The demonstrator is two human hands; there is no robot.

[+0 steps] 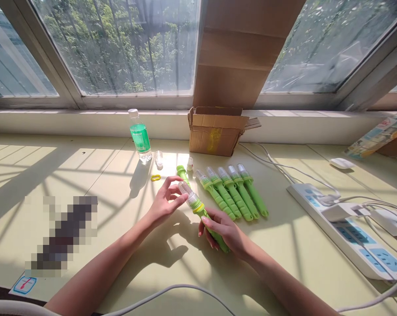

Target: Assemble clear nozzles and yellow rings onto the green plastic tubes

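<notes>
A green light stick (214,230) with a clear ribbed cap (186,189) and a yellow ring at its neck lies slantwise between my hands. My right hand (226,230) is wrapped round its green handle. The fingers and thumb of my left hand (168,199) are closed about the clear cap. Just behind the left fingers lies another green handle (181,171) without a clear cap, partly hidden. Near it are a small white-and-clear piece (190,164), a loose clear cap (159,160) and a yellow ring (155,177). Several capped light sticks (233,193) lie in a row to the right.
A water bottle (141,138) and an open cardboard box (216,134) stand at the back by the window. On the right is a white power strip (343,232) with plugs and cables. A white cable (185,287) crosses the table's front. A pixelated dark object (65,235) lies left.
</notes>
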